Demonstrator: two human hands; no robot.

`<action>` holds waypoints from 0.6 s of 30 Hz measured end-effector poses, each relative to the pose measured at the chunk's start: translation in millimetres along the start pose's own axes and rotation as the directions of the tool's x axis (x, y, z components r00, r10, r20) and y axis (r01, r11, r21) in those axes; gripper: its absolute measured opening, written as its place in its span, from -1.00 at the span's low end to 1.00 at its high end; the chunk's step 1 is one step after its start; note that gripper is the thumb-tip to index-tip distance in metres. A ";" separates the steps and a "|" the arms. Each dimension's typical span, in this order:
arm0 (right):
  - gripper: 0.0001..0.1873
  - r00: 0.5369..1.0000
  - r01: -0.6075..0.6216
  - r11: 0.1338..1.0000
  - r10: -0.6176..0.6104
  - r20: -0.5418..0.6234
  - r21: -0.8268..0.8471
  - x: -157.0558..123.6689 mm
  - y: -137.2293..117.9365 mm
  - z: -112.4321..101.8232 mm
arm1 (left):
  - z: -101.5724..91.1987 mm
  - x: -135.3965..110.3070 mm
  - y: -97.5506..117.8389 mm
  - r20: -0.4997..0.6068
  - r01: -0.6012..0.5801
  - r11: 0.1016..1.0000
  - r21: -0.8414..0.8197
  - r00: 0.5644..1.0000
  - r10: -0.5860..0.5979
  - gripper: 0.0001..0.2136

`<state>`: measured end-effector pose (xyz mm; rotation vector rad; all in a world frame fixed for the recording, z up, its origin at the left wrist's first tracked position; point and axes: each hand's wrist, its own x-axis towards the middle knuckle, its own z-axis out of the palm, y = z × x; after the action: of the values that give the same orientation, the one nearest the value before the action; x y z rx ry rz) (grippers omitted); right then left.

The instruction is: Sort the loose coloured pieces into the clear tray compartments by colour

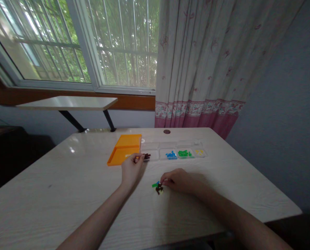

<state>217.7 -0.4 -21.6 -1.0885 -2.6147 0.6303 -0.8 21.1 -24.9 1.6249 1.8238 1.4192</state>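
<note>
Leftmost, we have a pale shelf (74,102) on dark legs, standing at the far side of our light wood-grained table (66,187), with a barred window (126,45) behind it. Next comes an orange case (117,153), lying open on the table. Our left hand (132,167) is at its near right corner, thumb and fingers drawn close together, the tips right by some dark brown pieces (147,157); we cannot tell whether it has hold of one. Just right of the case stretches a clear tray (167,145) split into compartments. Nearer to us, in front of the tray, is a small cluster of pieces (159,189) in brown, green, blue and cream; whether it rests on the table or is raised, we cannot make out. Back in the tray's near row lie small blue pieces (171,155). Our right hand (179,180) comes in from the right, fingers curled and nearly closed, the tips at the cluster's upper right edge; we cannot tell how firmly, if at all, it grips. Further along the tray's row sit green pieces (184,153), then a few yellow ones (199,152) in the end compartment.
</note>
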 end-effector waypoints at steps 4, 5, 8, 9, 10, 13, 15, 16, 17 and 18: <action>-0.80 1.000 -0.021 1.000 0.021 -0.019 0.003 -0.2 -0.4 -1.4 | -0.7 1.2 1.4 -0.004 -0.035 0.994 0.099 0.999 0.036 -0.66; -0.80 0.999 -0.027 0.999 0.027 -0.034 0.018 -0.2 0.0 -1.5 | -1.4 1.7 1.8 -0.005 -0.039 0.994 0.106 0.999 0.040 -0.65; -0.82 0.995 -0.052 0.995 0.058 -0.079 0.080 0.7 2.4 -1.1 | -3.8 1.4 3.9 0.004 -0.056 0.994 0.095 0.998 0.056 -0.65; -0.83 0.993 -0.062 0.994 0.071 -0.099 0.095 1.2 3.5 -0.8 | -4.2 0.0 5.2 0.031 -0.076 0.994 0.079 0.997 0.074 -0.65; -0.84 0.989 -0.072 0.992 0.084 -0.120 0.104 1.6 4.5 -0.4 | -4.2 -2.2 6.8 0.085 -0.107 0.992 0.059 0.991 0.102 -0.67; -0.86 0.975 -0.091 0.989 0.112 -0.191 0.115 2.4 6.5 0.0 | -1.2 -13.2 12.9 0.350 -0.224 0.974 -0.016 0.912 0.216 -0.72; -0.87 0.968 -0.088 0.988 0.115 -0.224 0.127 2.7 6.7 0.0 | 2.7 -21.8 17.0 0.481 -0.260 0.965 -0.036 0.842 0.244 -0.73; -0.87 0.965 -0.084 0.987 0.114 -0.234 0.133 2.9 6.5 0.0 | 4.7 -25.6 18.8 0.506 -0.260 0.965 -0.031 0.828 0.239 -0.73; -0.87 0.964 -0.079 0.987 0.112 -0.240 0.140 3.1 6.3 0.2 | 6.5 -28.8 20.2 0.511 -0.253 0.967 -0.020 0.829 0.227 -0.73; -0.88 0.964 -0.076 0.986 0.110 -0.242 0.146 3.4 6.1 0.5 | 8.0 -31.2 21.2 0.504 -0.242 0.970 -0.006 0.837 0.212 -0.73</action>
<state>218.8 5.7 -24.8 -1.1712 -2.2847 0.6355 26.9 -5.6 -22.7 2.0590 1.4142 0.8975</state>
